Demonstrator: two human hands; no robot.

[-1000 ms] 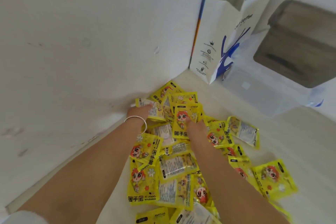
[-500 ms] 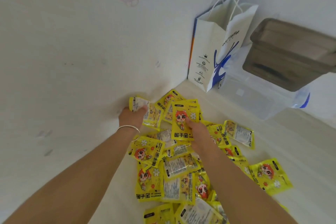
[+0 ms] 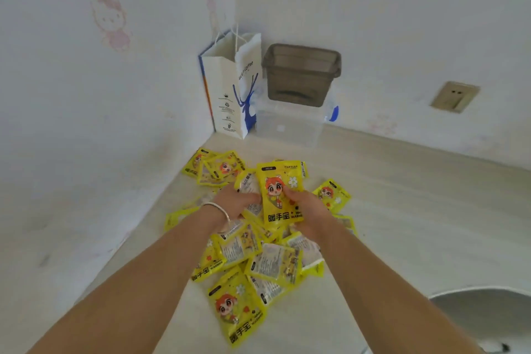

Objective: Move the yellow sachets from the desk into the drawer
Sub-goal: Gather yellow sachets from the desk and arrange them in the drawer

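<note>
Several yellow sachets (image 3: 255,261) with a cartoon figure lie in a loose pile on the pale desk (image 3: 402,210), near the corner of the walls. My right hand (image 3: 309,207) grips one upright yellow sachet (image 3: 280,192) lifted above the pile. My left hand (image 3: 234,201), with a silver bracelet on the wrist, holds another sachet (image 3: 247,185) just left of it, touching it. No drawer is in view.
A white paper bag (image 3: 230,89) with a blue deer print stands in the corner. Beside it a smoky brown plastic tub (image 3: 300,75) sits on a clear box (image 3: 290,126). A wall socket (image 3: 454,96) is at right. A rounded white object (image 3: 482,313) shows at bottom right.
Both hands have lifted sachets off the pile and brought them together in the middle. The camera has tilted up, showing more of the wall and the tub.
</note>
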